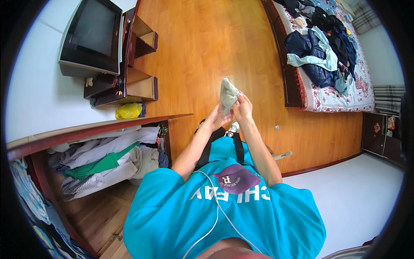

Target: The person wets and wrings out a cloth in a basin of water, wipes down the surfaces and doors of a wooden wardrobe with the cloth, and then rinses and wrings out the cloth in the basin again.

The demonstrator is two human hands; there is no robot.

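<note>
Out in front of my chest, a small pale grey-green cloth (229,94) is held up in both hands, folded to a point at its top. My left hand (217,117) has its fingers on the cloth's lower left edge. On the other side, my right hand (243,106) pinches the right edge between thumb and fingers. What the cloth is exactly cannot be told. Below the hands, a white shoe (233,128) shows on the wooden floor (207,48).
An open wardrobe (35,168) at left holds hanging clothes (106,155); its door edge (155,119) juts across. Beyond are a television (93,29), a cabinet (139,87) and a yellow bag (128,111). Clothes (318,55) lie heaped on the bed (336,105) at right.
</note>
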